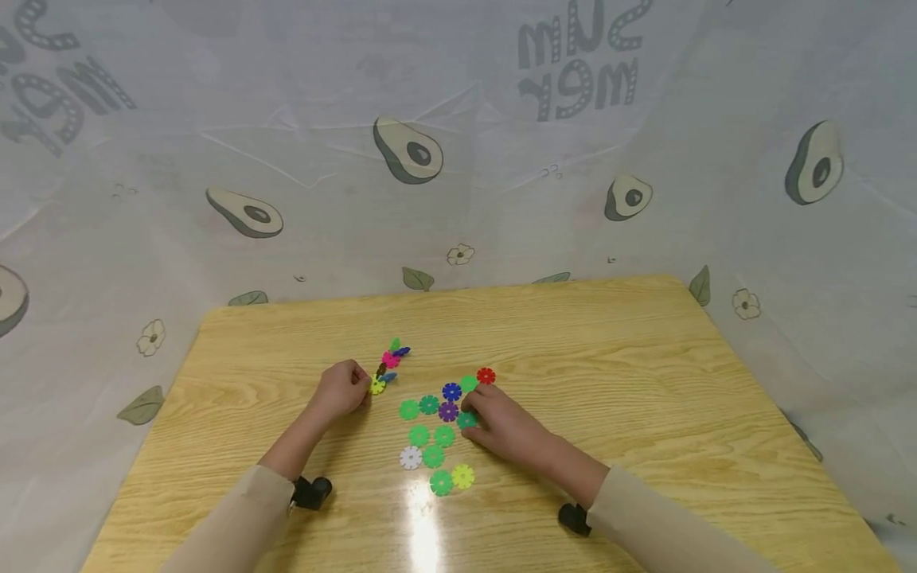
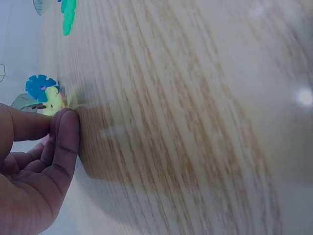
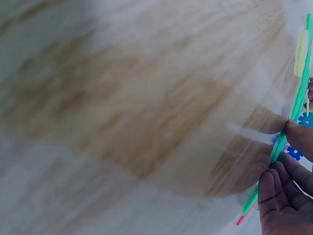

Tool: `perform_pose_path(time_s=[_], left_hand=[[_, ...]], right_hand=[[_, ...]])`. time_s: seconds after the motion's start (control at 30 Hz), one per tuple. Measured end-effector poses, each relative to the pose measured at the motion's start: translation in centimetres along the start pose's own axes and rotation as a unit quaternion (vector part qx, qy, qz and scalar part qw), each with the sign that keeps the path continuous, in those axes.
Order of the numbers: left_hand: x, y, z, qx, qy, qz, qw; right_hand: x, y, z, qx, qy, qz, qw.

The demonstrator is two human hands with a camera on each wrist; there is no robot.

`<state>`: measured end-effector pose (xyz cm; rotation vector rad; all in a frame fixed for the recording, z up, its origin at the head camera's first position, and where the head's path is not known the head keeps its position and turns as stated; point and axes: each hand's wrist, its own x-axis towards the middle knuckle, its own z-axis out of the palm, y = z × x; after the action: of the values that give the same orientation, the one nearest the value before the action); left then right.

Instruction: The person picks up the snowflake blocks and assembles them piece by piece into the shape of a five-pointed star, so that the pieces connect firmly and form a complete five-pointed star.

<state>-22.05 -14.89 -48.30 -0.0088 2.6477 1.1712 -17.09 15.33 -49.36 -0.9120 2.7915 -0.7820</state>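
Observation:
In the head view, my left hand (image 1: 344, 387) pinches the edge of a yellow notched plastic disc (image 1: 377, 386), the near end of a joined chain. Brown (image 1: 381, 371), blue (image 1: 388, 377), pink (image 1: 390, 360), dark blue (image 1: 402, 351) and green (image 1: 396, 344) discs make up the rest of it. Thumb and fingertips meet at the yellow disc (image 2: 53, 101) in the left wrist view. Farther right, my right hand (image 1: 505, 422) holds a teal disc (image 1: 466, 420) by its edges, low at the table. In the right wrist view, thumb and fingers (image 3: 269, 191) lie on either side of it.
Several loose discs lie flat between the hands, among them purple (image 1: 447, 411), blue (image 1: 451, 391), red (image 1: 486, 376), white (image 1: 411, 458) and yellow (image 1: 462, 477). The wooden table (image 1: 645, 382) meets a printed curtain (image 1: 501, 215) at the back and sides.

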Motion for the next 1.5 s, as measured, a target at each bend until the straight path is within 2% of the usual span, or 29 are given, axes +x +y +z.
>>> perform_pose_path(time_s=[0.3,0.47,0.57,0.77,0.87,1.03,1.1,1.23,1.5], left_hand=[[0.2,-0.5,0.1,-0.003,0.015,-0.018,0.9997],[0.2,-0.7,0.3,-0.023,0.032,-0.026,0.9989],[-0.1,-0.7,0.6,-0.033,0.048,-0.018,0.9982],[-1.5,-0.4,1.0,-0.008,0.086,0.027,0.9959],[-2.2,-0.1,1.7,-0.005,0.092,0.065,0.9936],[-3.1,0.5,3.4,0.028,0.067,0.143,0.9871],[-3.3,0.9,4.0,0.049,0.047,0.161,0.9845],[-3.3,1.7,4.9,0.084,0.023,0.173,0.9810],[-2.9,2.1,5.3,0.127,0.020,0.180,0.9752]], right_hand=[[0.0,-0.2,0.1,0.019,-0.002,0.018,0.9996],[-0.8,-0.4,-0.5,0.058,-0.004,0.045,0.9973],[-1.3,-0.4,-1.0,0.087,-0.003,0.067,0.9940],[-2.1,0.0,-2.1,0.137,0.016,0.087,0.9866],[-2.4,0.0,-2.6,0.150,0.026,0.083,0.9848],[-2.7,0.0,-3.4,0.156,0.040,0.073,0.9842],[-2.8,0.0,-3.6,0.154,0.045,0.070,0.9845],[-2.9,-0.4,-3.8,0.150,0.061,0.061,0.9849],[-3.2,-1.5,-4.5,0.143,0.095,0.023,0.9849]])
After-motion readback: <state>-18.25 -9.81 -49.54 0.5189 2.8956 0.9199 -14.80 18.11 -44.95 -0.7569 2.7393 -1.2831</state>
